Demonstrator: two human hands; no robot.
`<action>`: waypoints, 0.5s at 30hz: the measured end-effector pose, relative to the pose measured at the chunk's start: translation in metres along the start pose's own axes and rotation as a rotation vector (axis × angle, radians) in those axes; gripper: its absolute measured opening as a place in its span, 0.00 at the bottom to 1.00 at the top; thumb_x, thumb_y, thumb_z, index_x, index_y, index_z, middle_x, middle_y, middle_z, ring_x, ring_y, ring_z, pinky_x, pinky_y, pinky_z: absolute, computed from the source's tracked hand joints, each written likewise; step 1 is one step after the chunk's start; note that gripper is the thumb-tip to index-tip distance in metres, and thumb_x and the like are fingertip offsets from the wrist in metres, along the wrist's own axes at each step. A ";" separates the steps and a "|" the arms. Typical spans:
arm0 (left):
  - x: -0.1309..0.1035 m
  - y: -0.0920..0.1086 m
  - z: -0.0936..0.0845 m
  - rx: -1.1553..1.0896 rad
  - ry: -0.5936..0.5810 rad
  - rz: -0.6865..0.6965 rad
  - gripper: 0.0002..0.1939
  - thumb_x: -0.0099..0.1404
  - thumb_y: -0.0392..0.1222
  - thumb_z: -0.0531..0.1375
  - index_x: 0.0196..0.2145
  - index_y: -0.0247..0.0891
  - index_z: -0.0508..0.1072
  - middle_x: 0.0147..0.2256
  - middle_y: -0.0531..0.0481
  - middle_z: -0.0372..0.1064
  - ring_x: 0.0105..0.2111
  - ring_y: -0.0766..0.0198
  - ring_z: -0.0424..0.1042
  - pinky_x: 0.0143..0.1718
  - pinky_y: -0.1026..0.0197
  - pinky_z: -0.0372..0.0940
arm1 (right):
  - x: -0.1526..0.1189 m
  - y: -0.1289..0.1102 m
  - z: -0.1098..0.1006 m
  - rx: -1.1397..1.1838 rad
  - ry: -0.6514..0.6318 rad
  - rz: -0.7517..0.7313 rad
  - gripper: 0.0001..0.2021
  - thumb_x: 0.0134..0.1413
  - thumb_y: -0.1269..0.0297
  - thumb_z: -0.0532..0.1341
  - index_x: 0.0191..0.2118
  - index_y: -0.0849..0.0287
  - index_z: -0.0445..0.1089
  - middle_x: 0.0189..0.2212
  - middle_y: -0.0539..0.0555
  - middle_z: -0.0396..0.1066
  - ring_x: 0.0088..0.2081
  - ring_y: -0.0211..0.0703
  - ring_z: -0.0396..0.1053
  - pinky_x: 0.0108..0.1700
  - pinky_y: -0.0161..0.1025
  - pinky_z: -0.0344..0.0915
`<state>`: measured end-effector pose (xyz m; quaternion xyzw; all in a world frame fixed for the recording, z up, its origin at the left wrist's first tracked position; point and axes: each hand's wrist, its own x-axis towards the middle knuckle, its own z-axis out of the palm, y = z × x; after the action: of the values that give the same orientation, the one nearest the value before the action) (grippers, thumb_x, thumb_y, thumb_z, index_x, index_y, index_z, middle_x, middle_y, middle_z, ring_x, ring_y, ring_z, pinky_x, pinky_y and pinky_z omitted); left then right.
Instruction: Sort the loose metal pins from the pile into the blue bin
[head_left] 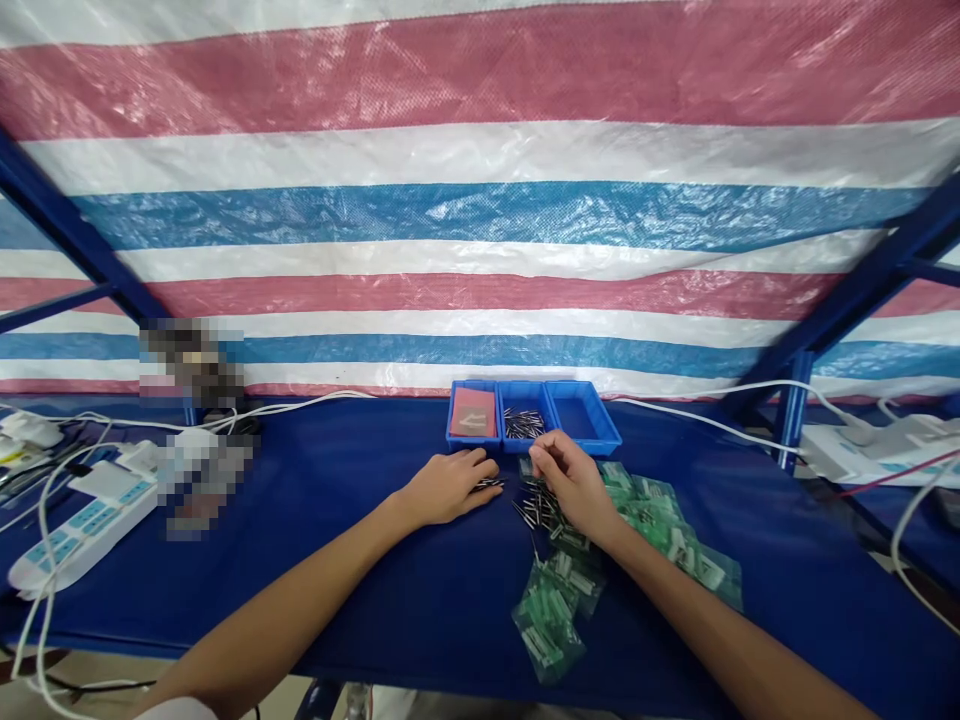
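My left hand (452,486) rests palm down on the blue table, its fingers a little apart over some small dark metal pins (489,483). To its right, my right hand (571,480) is closed in a pinch, and whatever its fingertips hold is too small to make out. Beneath and beside that hand lies a loose pile of dark pins (538,508). Clear packets with green contents (551,615) lie below the pile, and more green packets (667,525) spread out to the right, partly behind my right forearm.
Three joined blue bins stand behind my hands: one holds a pink item (473,414), the middle one holds pins (524,424), the right bin (583,418) shows its bare bottom. Power strips (90,525) with white cables lie at both sides. A striped sheet (480,220) hangs behind.
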<state>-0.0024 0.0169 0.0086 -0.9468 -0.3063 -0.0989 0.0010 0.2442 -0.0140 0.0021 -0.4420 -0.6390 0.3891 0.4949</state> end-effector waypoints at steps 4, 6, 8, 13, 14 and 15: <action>-0.005 -0.003 0.004 -0.044 0.048 -0.012 0.16 0.82 0.55 0.52 0.50 0.42 0.70 0.44 0.48 0.71 0.45 0.58 0.73 0.36 0.61 0.64 | 0.002 0.000 0.001 0.079 0.046 0.047 0.15 0.73 0.47 0.60 0.39 0.53 0.67 0.27 0.47 0.66 0.23 0.39 0.58 0.26 0.38 0.55; -0.007 -0.004 0.005 -0.079 0.066 -0.009 0.15 0.82 0.55 0.53 0.49 0.42 0.71 0.44 0.48 0.71 0.45 0.57 0.72 0.39 0.60 0.65 | 0.002 0.001 0.002 0.123 0.066 0.062 0.14 0.72 0.47 0.61 0.42 0.53 0.68 0.28 0.47 0.66 0.22 0.38 0.58 0.26 0.38 0.55; -0.008 -0.006 0.006 -0.127 0.084 -0.007 0.14 0.81 0.54 0.55 0.48 0.41 0.71 0.44 0.47 0.70 0.45 0.57 0.72 0.42 0.59 0.66 | 0.003 0.002 0.003 0.136 0.083 0.061 0.15 0.71 0.47 0.61 0.45 0.54 0.70 0.30 0.48 0.67 0.23 0.37 0.59 0.26 0.38 0.57; -0.008 -0.009 0.006 -0.209 0.109 0.002 0.14 0.78 0.54 0.59 0.48 0.40 0.71 0.45 0.46 0.70 0.46 0.56 0.72 0.47 0.56 0.68 | 0.004 0.000 0.004 0.110 0.080 0.059 0.17 0.68 0.46 0.64 0.51 0.53 0.73 0.37 0.52 0.72 0.28 0.40 0.66 0.31 0.40 0.67; -0.009 -0.009 0.006 -0.216 0.109 0.008 0.14 0.78 0.54 0.59 0.49 0.40 0.71 0.46 0.46 0.70 0.46 0.56 0.72 0.47 0.56 0.68 | 0.004 0.000 0.005 0.106 0.076 0.065 0.17 0.67 0.46 0.65 0.51 0.53 0.73 0.37 0.52 0.72 0.29 0.41 0.68 0.32 0.40 0.69; -0.009 -0.009 0.006 -0.221 0.108 0.016 0.14 0.78 0.54 0.59 0.49 0.40 0.71 0.46 0.46 0.70 0.46 0.55 0.72 0.48 0.56 0.68 | 0.003 -0.001 0.005 0.100 0.071 0.071 0.17 0.66 0.46 0.66 0.50 0.53 0.74 0.35 0.52 0.72 0.29 0.42 0.68 0.33 0.40 0.69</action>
<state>-0.0136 0.0196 0.0010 -0.9367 -0.2856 -0.1831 -0.0861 0.2389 -0.0115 0.0025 -0.4528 -0.5848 0.4217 0.5246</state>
